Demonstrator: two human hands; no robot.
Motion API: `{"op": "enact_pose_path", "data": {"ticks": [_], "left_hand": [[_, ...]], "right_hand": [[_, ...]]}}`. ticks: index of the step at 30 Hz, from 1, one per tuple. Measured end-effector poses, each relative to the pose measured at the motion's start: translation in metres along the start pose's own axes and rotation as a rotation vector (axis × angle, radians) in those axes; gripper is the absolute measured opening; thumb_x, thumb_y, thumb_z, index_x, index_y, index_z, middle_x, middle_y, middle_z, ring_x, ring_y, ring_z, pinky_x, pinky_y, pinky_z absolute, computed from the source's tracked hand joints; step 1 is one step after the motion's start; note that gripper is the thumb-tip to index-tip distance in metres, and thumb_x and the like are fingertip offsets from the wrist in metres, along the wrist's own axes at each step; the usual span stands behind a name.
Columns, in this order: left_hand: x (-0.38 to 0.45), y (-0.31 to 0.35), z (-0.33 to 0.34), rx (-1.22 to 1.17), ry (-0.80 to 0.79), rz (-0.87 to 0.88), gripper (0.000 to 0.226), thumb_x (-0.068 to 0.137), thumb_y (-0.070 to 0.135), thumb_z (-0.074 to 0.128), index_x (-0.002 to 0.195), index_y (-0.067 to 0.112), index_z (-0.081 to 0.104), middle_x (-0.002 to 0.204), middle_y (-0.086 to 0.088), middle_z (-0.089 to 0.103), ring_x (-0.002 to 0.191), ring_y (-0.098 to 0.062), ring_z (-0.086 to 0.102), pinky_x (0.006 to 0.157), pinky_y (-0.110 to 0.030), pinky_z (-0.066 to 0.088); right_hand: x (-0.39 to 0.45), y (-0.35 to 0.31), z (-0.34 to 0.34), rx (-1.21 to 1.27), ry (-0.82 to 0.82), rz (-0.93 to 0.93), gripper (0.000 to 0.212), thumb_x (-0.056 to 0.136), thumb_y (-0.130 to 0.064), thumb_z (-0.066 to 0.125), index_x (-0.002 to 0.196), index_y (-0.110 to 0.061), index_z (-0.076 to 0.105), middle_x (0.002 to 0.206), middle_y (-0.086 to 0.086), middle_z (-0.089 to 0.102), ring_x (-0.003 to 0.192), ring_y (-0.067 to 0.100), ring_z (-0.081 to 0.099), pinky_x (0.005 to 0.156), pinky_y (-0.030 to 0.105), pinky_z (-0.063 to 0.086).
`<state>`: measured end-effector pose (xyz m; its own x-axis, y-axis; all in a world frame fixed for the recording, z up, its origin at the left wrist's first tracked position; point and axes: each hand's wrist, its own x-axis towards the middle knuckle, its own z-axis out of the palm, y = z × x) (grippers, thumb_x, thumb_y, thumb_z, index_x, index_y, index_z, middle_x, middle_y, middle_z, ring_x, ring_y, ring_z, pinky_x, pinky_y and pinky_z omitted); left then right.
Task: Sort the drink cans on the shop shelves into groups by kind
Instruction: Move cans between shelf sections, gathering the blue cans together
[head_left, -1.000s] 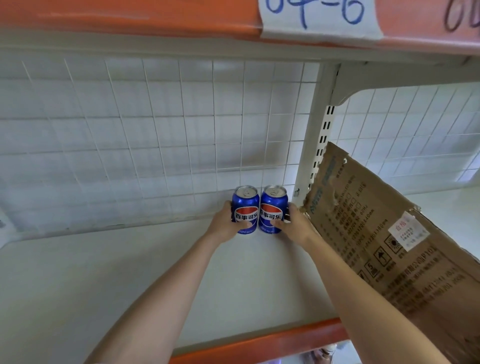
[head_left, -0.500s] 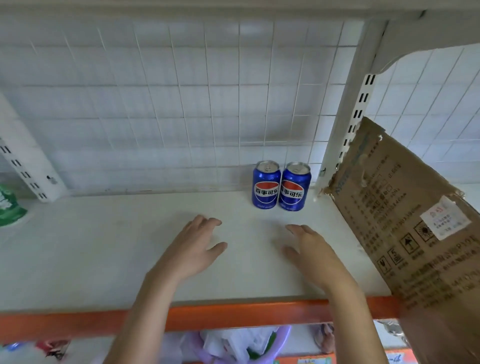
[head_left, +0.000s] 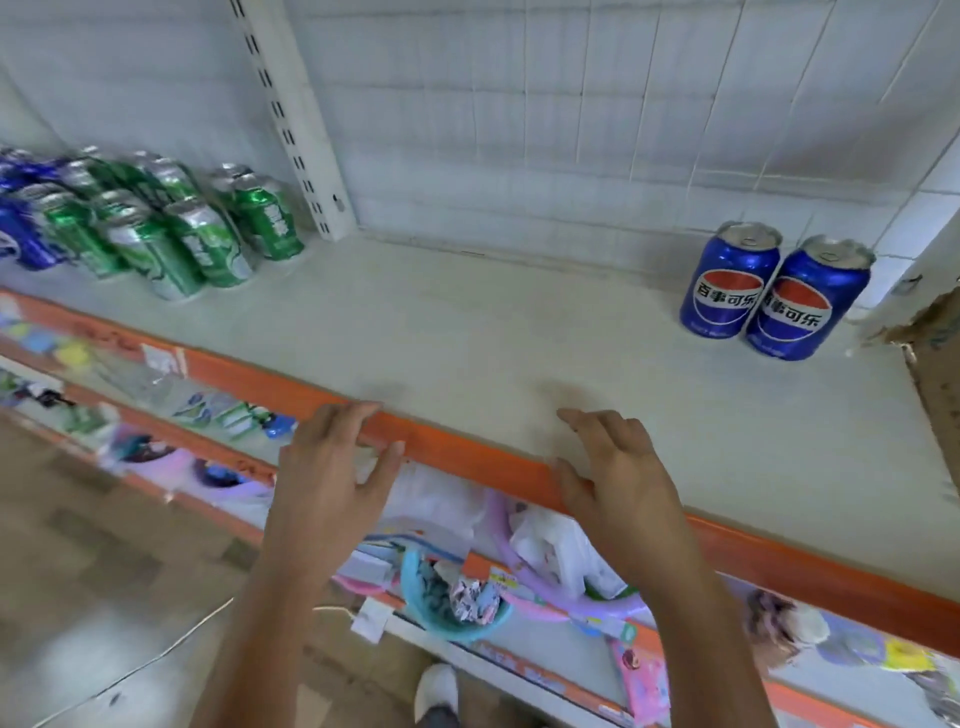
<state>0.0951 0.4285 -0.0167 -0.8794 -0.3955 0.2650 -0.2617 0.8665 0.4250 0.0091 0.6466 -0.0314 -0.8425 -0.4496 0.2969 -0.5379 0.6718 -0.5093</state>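
A pale shelf with an orange front edge runs across the view, backed by a white wire grid wall and a slotted white upright post. Below it are lower shelves crowded with blurred, pastel-coloured packets and bags, too smeared to name, and a brown floor at the lower left. A torn piece of brown cardboard leans in at the right edge of the shelf. At the far left of the shelf stands a cluster of green cans, packed close together, with a few blue cans just beside them at the frame edge; that corner is blurred. Well apart from them, at the right end near the back wall, two blue cola cans stand upright and touching side by side, red-and-white labels facing forward. Both hands hang over the front edge, holding nothing. The left hand is in front of the orange edge with its fingers spread and relaxed, fingertips near the lip. The right hand reaches over the shelf surface, fingers loosely apart, thumb at the orange edge. A white shoe shows at the bottom.
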Motion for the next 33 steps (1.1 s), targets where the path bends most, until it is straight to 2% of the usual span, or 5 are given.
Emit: {"op": "enact_pose_path", "data": {"ticks": [5,10,14,24,33], "left_hand": [[-0.025,-0.027,-0.025,0.050,0.027,-0.048,0.048,0.079,0.036,0.052,0.118,0.010,0.060,0.106,-0.010,0.063,0.093,-0.031,0.060,0.079,-0.036,0.047],[-0.034,-0.077,-0.056,0.050,0.005,-0.102,0.063,0.078,0.054,0.043,0.126,0.015,0.055,0.111,-0.006,0.057,0.098,-0.028,0.056,0.077,-0.037,0.047],[-0.038,-0.136,-0.087,0.014,0.002,-0.124,0.049,0.086,0.038,0.063,0.130,0.020,0.051,0.117,-0.003,0.054,0.103,-0.023,0.055,0.084,-0.035,0.046],[-0.066,-0.295,-0.158,0.052,0.086,-0.262,0.056,0.076,0.048,0.049,0.115,0.011,0.063,0.099,-0.011,0.063,0.083,-0.035,0.064,0.069,-0.044,0.053],[-0.055,-0.374,-0.179,0.035,0.060,-0.450,0.055,0.080,0.049,0.052,0.128,0.023,0.054,0.122,-0.002,0.054,0.113,-0.024,0.054,0.091,-0.043,0.045]], "right_hand": [[0.007,-0.036,0.020,0.029,-0.021,-0.073,0.041,0.078,-0.025,0.055,0.114,-0.007,0.062,0.098,0.014,0.060,0.091,0.038,0.057,0.074,0.045,0.054],[0.024,-0.081,0.047,0.036,-0.064,-0.138,0.039,0.084,-0.016,0.064,0.122,-0.007,0.057,0.107,0.015,0.056,0.101,0.037,0.054,0.085,0.044,0.049],[0.034,-0.139,0.083,0.035,-0.121,-0.180,0.040,0.086,-0.015,0.061,0.124,-0.010,0.054,0.106,0.012,0.055,0.097,0.034,0.055,0.082,0.040,0.048],[0.047,-0.289,0.196,0.043,-0.230,-0.338,0.040,0.088,-0.022,0.060,0.126,-0.011,0.053,0.116,0.012,0.055,0.106,0.034,0.054,0.082,0.036,0.043],[0.092,-0.359,0.254,0.032,-0.378,-0.389,0.044,0.094,-0.030,0.051,0.135,-0.015,0.043,0.127,0.006,0.048,0.116,0.024,0.047,0.095,0.032,0.039]]}}
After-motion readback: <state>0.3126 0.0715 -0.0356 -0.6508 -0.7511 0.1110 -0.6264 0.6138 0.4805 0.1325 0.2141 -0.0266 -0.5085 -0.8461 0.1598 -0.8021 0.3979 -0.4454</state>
